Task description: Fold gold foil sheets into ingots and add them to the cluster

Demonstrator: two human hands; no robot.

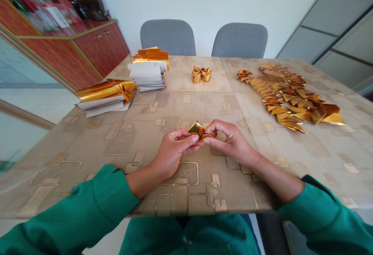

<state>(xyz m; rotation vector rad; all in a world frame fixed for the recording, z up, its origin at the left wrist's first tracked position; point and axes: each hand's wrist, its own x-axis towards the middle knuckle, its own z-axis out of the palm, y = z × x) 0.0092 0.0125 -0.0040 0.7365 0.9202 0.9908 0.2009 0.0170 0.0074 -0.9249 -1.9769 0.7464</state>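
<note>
A small folded piece of gold foil paper is held over the middle of the table, its pointed top sticking up between the hands. My left hand pinches its left side and lower edge with thumb and fingers. On its right side my right hand grips it between thumb and curled forefinger. The fingertips hide the lower part of the piece. Beyond the hands stand two finished-looking gold foil shapes, side by side and touching.
Stacked gold and white sheets and a curled gold stack lie at the back left. Many folded gold pieces spread over the right side of the patterned table. Two grey chairs stand behind it.
</note>
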